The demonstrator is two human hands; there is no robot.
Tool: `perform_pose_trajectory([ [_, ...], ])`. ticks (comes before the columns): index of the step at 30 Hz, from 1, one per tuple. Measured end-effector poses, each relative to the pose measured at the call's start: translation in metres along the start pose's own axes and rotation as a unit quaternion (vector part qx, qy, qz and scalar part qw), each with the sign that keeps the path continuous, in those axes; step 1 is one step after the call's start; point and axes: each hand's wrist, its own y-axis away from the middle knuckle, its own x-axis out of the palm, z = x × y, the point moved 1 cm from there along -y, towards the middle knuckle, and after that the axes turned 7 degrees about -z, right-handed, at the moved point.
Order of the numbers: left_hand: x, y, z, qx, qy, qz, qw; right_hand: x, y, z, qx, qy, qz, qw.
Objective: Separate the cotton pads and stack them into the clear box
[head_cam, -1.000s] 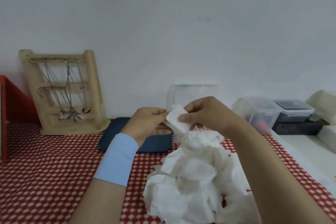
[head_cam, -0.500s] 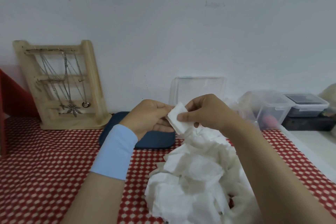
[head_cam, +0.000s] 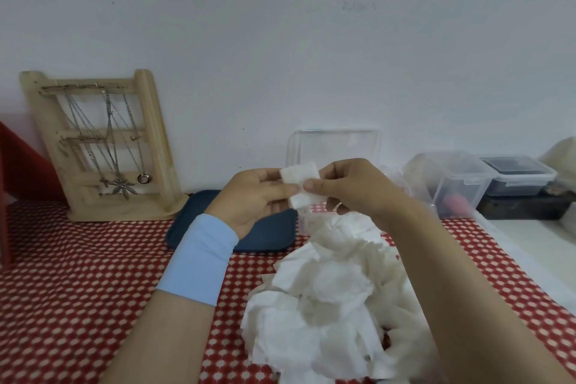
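Observation:
A small white cotton pad is held up between both hands, above the table. My left hand pinches its left edge with thumb and fingers; my right hand pinches its right edge. Below and in front lies a large heap of white cotton pads on the red checked cloth. The clear box sits behind the hands, mostly hidden, with its clear lid standing upright against the wall.
A dark blue tray lies left of the box. A wooden jewellery stand with necklaces leans at the back left. Clear lidded containers and a dark box stand at the right. A red object is at the far left.
The pad has turned flatter and wider between the two hands, which sit slightly higher. The camera has shifted a little.

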Motion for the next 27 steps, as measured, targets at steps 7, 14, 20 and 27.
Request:
perform_pose_trajectory([
  [7,-0.018,-0.006,0.002,-0.011,0.003,-0.082,0.997,0.014,0.016,0.002,-0.081,0.360,0.213,0.905],
  [14,-0.018,-0.008,0.006,0.017,-0.097,-0.091,0.991,0.014,0.013,0.001,-0.078,0.288,0.193,0.935],
  [20,-0.018,-0.009,0.006,0.027,-0.135,-0.063,0.988,0.000,0.006,0.001,-0.062,0.022,0.108,0.992],
  [27,-0.007,-0.003,0.006,-0.012,-0.066,0.012,0.998,0.004,0.004,-0.001,-0.073,-0.009,0.019,0.997],
])
